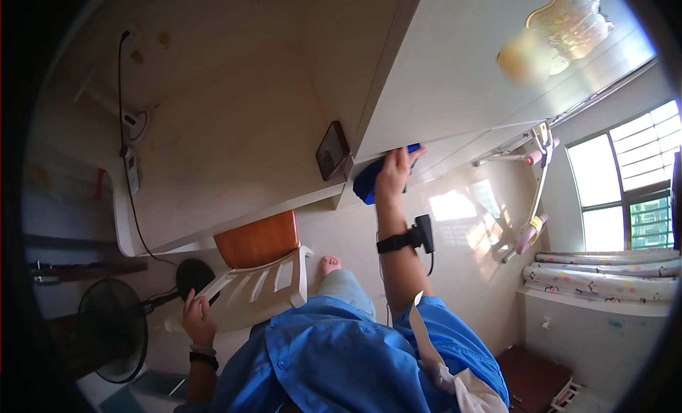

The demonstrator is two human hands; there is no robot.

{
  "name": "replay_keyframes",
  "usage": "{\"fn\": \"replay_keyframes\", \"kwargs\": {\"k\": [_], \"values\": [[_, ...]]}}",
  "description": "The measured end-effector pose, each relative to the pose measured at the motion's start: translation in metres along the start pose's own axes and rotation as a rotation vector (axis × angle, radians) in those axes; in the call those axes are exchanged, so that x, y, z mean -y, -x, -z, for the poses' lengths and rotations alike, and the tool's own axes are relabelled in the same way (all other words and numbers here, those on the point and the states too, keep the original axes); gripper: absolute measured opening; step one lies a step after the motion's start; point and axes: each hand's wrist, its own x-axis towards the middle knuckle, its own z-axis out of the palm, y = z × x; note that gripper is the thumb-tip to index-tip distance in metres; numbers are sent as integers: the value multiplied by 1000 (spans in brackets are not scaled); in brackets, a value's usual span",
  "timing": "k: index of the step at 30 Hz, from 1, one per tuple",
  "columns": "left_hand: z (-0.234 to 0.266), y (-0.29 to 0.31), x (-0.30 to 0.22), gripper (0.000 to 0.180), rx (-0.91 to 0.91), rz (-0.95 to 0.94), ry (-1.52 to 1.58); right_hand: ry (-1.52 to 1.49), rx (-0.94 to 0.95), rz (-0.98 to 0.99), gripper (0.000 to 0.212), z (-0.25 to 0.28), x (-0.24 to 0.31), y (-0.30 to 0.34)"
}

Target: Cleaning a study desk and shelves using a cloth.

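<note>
My right hand is stretched forward and presses a dark blue cloth against the side of a white cabinet, low by its edge. Part of the cloth hides behind the hand, and a corner shows past the fingertips. On the left, my left hand is at the rail of a white plastic chair, its fingers bent over the edge. An orange-brown panel stands upright by the chair.
A dark-framed box stands on the pale desk by the cabinet. Left are a black fan and a power strip with its cord. A white frame with pink padding stands right, near the window. My bare foot is on the floor.
</note>
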Motion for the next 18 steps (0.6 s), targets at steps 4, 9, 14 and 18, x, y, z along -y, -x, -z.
{"fn": "replay_keyframes", "kwargs": {"k": [4,9,14,18], "values": [[-4,-8,-7,21,16,-28,-37,8,-184,-83,43,80,-101,-89],[-15,-19,-9,20,34,-18,-41,116,-309,-120,46,209,-141,-224],[-2,-7,-11,17,-26,17,-50,66,-313,-228,40,155,-76,-190],[1,-6,-10,17,3,47,-15,163,-265,-132,38,116,-57,-139]]}}
